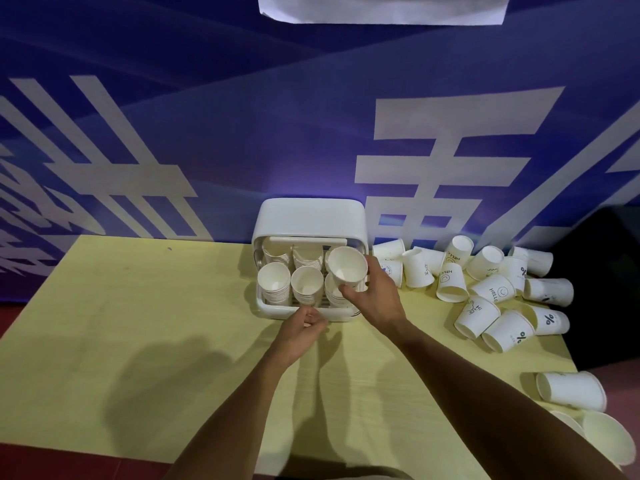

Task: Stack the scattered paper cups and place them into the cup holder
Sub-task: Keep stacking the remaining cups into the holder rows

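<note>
Gripping a cup, the right hand partly hides the holder.

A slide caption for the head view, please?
Right hand holds a paper cup over the stacks in the cup holder.

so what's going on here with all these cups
A person is loading paper cups into a white cup holder on a yellow table. The right hand grips one cup just above the front right stack in the holder, which already has other stacks. The left hand is at the holder's front edge with fingers curled; whether it grips the edge is unclear. Many loose cups lie scattered on the table to the right.
</note>
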`<move>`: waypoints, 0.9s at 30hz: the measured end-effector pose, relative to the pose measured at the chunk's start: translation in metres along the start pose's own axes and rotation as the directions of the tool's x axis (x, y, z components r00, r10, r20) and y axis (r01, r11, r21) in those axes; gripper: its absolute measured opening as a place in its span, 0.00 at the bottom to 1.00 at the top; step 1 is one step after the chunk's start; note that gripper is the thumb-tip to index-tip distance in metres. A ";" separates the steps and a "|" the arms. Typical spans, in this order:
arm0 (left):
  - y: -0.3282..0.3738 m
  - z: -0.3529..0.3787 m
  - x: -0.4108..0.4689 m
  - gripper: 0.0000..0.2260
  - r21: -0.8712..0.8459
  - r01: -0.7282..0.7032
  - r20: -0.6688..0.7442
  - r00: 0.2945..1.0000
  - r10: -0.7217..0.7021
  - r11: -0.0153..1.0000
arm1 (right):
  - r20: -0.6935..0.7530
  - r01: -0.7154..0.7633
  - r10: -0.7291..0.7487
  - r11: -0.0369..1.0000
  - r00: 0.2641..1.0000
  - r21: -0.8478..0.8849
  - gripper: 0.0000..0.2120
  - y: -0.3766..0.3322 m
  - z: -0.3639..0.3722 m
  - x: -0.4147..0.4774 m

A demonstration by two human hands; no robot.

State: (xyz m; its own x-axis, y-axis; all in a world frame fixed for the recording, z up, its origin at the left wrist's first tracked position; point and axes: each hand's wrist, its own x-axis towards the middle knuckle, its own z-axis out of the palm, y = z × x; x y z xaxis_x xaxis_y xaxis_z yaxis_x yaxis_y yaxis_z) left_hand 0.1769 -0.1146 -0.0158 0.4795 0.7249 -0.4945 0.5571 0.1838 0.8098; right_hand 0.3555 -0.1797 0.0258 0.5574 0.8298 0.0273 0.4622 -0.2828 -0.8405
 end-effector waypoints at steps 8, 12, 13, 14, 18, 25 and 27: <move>-0.015 -0.023 -0.001 0.13 0.036 0.074 -0.028 0.997 -0.073 0.997 | 0.019 -0.092 0.092 0.996 0.996 0.007 0.32 0.003 0.016 0.012; -0.021 -0.028 -0.004 0.13 0.070 0.075 -0.055 0.996 -0.071 0.995 | 0.018 -0.065 0.065 0.998 0.998 -0.018 0.29 0.006 0.024 0.011; -0.023 -0.029 -0.005 0.13 0.076 0.075 -0.059 0.996 -0.071 0.994 | 0.013 -0.072 0.072 0.997 0.997 -0.025 0.29 0.007 0.026 0.011; -0.024 -0.029 -0.005 0.13 0.080 0.076 -0.061 0.996 -0.071 0.994 | 0.009 -0.082 0.082 0.996 0.997 -0.035 0.30 0.008 0.028 0.011; -0.028 -0.028 -0.005 0.14 0.087 0.085 -0.057 0.995 -0.081 0.993 | -0.005 -0.098 0.098 0.991 0.995 -0.090 0.34 0.014 0.029 0.009; -0.018 -0.008 0.000 0.13 0.113 0.053 -0.013 0.999 -0.052 0.992 | -0.013 -0.141 0.141 0.980 0.990 -0.143 0.34 0.034 0.005 -0.006; -0.011 0.004 0.001 0.12 0.124 0.033 0.024 0.999 -0.037 0.992 | -0.037 -0.170 0.166 0.972 0.985 -0.163 0.35 0.046 -0.011 -0.013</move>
State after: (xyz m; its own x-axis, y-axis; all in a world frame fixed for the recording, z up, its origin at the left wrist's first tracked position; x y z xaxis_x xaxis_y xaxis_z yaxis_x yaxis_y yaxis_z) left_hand 0.1742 -0.1186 -0.0271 0.4751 0.7014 -0.5313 0.6525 0.1243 0.7476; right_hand 0.3766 -0.2084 -0.0072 0.6516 0.7528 -0.0930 0.4668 -0.4946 -0.7331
